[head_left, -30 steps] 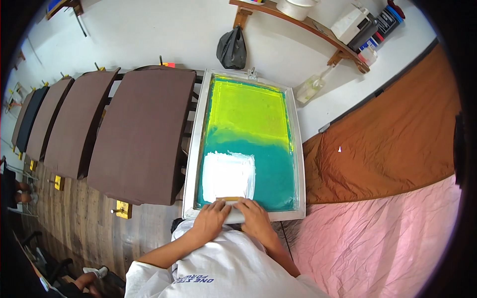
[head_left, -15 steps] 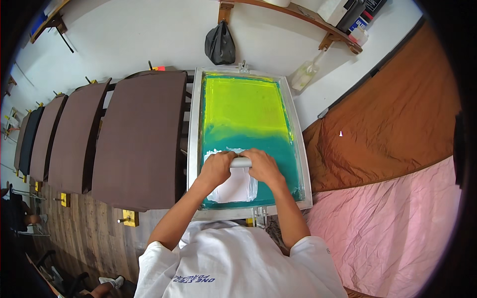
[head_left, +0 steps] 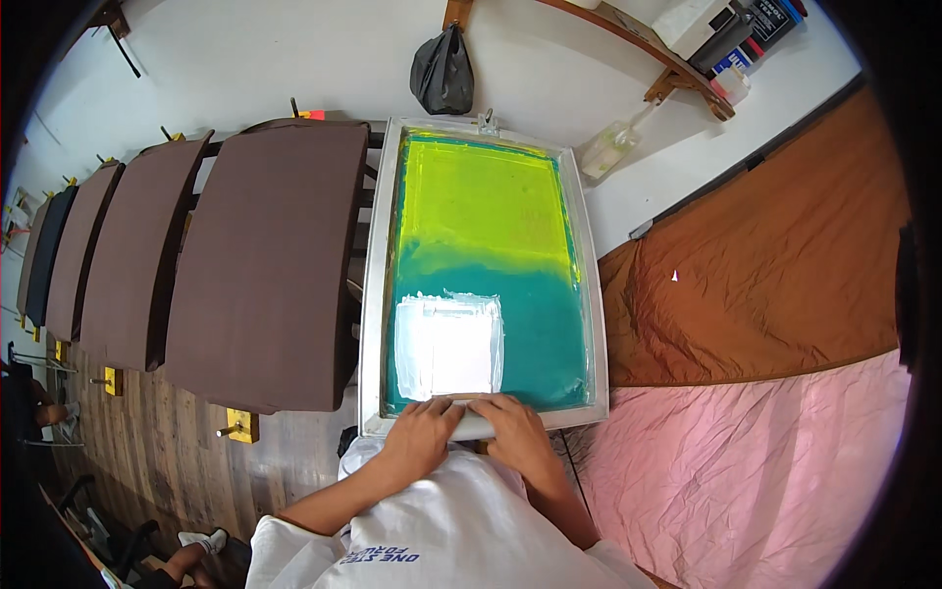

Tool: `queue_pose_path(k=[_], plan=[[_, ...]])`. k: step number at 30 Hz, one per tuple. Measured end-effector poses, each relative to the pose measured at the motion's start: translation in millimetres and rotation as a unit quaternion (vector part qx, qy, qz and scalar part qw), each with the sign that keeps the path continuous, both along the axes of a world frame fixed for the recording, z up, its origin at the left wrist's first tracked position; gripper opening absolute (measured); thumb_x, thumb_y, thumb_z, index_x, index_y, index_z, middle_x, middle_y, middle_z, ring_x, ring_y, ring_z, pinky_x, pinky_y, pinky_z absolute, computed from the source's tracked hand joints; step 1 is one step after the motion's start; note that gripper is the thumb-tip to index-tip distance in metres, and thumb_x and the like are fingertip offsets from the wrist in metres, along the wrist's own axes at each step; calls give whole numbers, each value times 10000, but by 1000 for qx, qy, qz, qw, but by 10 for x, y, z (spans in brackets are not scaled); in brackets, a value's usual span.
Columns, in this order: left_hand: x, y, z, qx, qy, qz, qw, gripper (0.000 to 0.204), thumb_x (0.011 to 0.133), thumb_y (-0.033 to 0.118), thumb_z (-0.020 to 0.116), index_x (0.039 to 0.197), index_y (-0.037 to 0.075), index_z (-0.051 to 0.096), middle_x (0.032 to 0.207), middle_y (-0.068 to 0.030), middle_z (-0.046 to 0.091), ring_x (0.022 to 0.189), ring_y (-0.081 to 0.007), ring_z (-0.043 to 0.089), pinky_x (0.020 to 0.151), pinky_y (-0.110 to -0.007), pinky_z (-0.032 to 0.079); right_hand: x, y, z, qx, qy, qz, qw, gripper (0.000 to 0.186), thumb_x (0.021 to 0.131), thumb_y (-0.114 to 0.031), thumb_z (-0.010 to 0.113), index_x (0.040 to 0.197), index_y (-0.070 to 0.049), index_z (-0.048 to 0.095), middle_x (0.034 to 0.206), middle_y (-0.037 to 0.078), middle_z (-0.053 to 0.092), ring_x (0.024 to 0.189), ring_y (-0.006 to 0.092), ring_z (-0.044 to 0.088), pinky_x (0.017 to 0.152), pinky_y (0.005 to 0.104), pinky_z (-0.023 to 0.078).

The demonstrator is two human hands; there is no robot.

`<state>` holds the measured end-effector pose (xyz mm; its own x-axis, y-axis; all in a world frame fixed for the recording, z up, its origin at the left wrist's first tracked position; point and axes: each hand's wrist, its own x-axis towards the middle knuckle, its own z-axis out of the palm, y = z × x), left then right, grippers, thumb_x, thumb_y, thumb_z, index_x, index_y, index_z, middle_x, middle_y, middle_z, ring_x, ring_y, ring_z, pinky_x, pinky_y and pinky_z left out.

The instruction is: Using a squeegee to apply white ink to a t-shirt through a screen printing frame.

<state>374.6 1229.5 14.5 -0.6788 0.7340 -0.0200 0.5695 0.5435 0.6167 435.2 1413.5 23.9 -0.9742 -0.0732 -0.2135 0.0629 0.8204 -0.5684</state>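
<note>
A metal-framed printing screen [head_left: 377, 294] lies in front of me. Its mesh is yellow-green on the far half and teal on the near half. A white ink patch [head_left: 449, 346] covers a squared area at the near left of the mesh. At the screen's near edge, my left hand [head_left: 422, 434] and my right hand [head_left: 511, 432] are closed side by side on a squeegee [head_left: 472, 425]. Little of its grey handle shows between them; the fingers and the frame's near end hide the rest. The squeegee sits just nearer to me than the white ink.
Left of the screen runs a row of boards with dark brown fabric [head_left: 270, 265]. Brown cloth [head_left: 756, 245] and pink cloth [head_left: 746, 471] lie to the right. A black bag [head_left: 442, 74] hangs from the shelf bracket. Part of another person's leg and shoe [head_left: 203, 542] shows at lower left.
Both hands have drawn the squeegee toward me, from the white patch's far part to the screen's near edge. More of the white ink is uncovered. The view has shifted slightly.
</note>
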Motion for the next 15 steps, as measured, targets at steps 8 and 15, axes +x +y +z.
queue_pose_path(k=[8,15], plan=[[-1107,273,-129,6,32,46,998,277,695,-42,600,948,50,665,882,-179,682,813,-362,673,718,-456,542,-1207,282,-60,5,29,19,999,428,685,45,570,1088,-66,662,1072,168,650,1026,374,608,869,450,503],[-797,190,-354,39,55,50,996,338,704,-67,576,1020,27,654,1014,-185,676,838,-387,665,748,-450,541,-856,133,-235,49,49,1,998,425,706,43,609,1109,-93,615,1097,134,598,1043,353,588,834,465,510]])
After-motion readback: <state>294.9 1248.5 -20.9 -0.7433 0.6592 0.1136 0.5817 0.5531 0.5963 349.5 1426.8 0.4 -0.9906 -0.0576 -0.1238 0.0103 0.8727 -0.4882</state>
